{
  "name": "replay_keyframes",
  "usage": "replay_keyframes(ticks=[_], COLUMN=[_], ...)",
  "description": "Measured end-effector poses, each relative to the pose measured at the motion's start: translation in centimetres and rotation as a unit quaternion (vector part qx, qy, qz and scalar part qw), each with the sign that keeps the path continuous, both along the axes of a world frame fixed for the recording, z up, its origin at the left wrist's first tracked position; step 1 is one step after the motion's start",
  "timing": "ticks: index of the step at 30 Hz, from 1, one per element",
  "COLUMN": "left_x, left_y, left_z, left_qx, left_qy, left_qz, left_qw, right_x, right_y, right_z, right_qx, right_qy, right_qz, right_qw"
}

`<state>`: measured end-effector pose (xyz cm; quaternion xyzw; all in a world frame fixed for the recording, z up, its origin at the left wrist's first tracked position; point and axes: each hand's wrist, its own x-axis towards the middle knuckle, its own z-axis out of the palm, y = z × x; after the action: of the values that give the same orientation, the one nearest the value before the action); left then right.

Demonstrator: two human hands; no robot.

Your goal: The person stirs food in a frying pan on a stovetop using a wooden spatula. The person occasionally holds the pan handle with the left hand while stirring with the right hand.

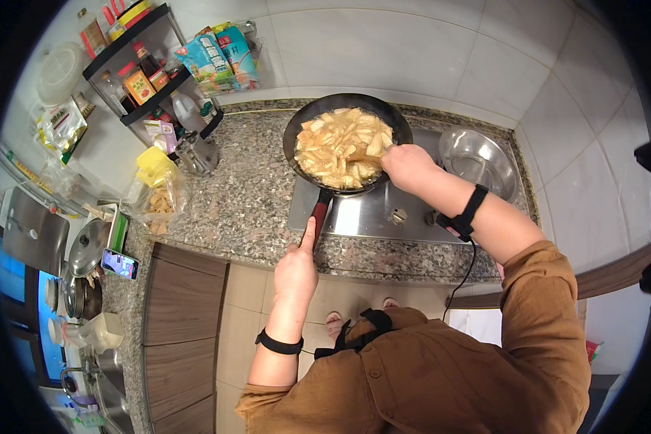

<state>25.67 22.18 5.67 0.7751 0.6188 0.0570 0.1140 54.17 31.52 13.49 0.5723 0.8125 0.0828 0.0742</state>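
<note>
My left hand (295, 274) grips the dark red handle (321, 209) of a black wok, its index finger stretched along the top. The black wok (294, 127) sits on a stainless steel gas hob (352, 214). Pale sliced pieces of food (342, 146), perhaps potato, lie in bubbling oil inside it. Over the wok's right rim, my right hand (407, 167) is bent inward with its fingers curled close to the food. Whether it holds a utensil is hidden by the hand itself.
A steel basin (458, 142) with a wire strainer (480, 173) stands right of the wok. Along the left are a spice rack (135, 46), a glass jar (196, 152), a plastic bag of brown pieces (163, 203), a phone (120, 264) and a pot lid (88, 247). A cable (464, 276) hangs from my right wrist strap.
</note>
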Motion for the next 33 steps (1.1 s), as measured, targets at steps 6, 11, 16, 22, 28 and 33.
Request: replay_keyframes(ticks=[6,11,16,22,28,33], left_x=[0.0,0.0,0.0,0.0,0.0,0.0], left_y=[-0.1,-0.1,-0.2,-0.1,-0.1,-0.1], left_z=[0.0,0.1,0.2,-0.1,-0.2,-0.2], left_qx=[0.007,0.019,0.019,0.020,0.011,0.019], left_qy=[-0.009,-0.004,-0.001,-0.007,-0.007,-0.022], left_qz=[0.003,-0.012,-0.016,-0.014,-0.012,-0.005], left_qw=[1.000,1.000,1.000,1.000,1.000,1.000], right_x=[-0.7,0.0,3.0,4.4,0.0,-3.2], right_y=[3.2,4.5,3.7,0.9,1.6,2.8], right_z=[-1.8,-1.6,1.1,4.2,2.4,0.9], right_qx=[0.045,0.027,-0.006,0.035,0.054,0.009], right_qy=[0.006,0.042,0.133,0.218,0.279,0.257], right_qz=[-0.020,-0.087,-0.148,-0.116,-0.090,-0.098], right_qw=[0.999,0.995,0.980,0.968,0.955,0.961])
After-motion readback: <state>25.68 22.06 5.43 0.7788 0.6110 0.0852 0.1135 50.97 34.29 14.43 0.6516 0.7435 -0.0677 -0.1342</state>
